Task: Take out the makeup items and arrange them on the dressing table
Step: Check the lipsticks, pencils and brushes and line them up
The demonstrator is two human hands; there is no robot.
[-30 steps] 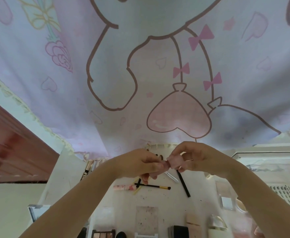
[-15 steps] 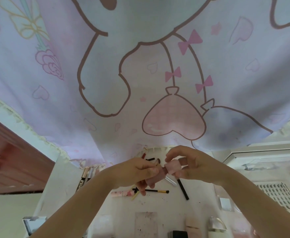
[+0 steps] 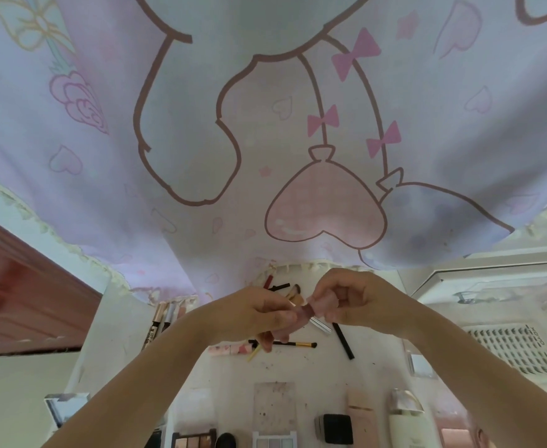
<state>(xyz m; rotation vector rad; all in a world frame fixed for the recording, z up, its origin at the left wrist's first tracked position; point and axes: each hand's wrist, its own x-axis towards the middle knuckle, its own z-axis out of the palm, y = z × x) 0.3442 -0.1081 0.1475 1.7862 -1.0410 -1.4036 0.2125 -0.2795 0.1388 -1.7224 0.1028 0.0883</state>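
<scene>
Both hands meet above the white dressing table (image 3: 314, 367). My left hand (image 3: 252, 315) and my right hand (image 3: 353, 302) each pinch one end of a small pink makeup item (image 3: 307, 310), held in the air between them. Below them on the table lie a thin black brush with a gold ferrule (image 3: 294, 345), a black pencil (image 3: 343, 341), a pink patterned tube (image 3: 230, 349) and a silver tube (image 3: 320, 324). Several brushes (image 3: 285, 289) lie at the table's far edge.
A pink cartoon curtain (image 3: 265, 124) hangs over the table's back. Eyeshadow palettes (image 3: 194, 440), a black compact (image 3: 335, 428), a white bottle (image 3: 406, 418) and flat cases line the near edge. Pencils (image 3: 160, 321) lie at the left. A lash tray (image 3: 514, 350) sits at the right.
The view has tilted slightly. Both hands stay together on the pink item and have shifted a little up and right in the frame.
</scene>
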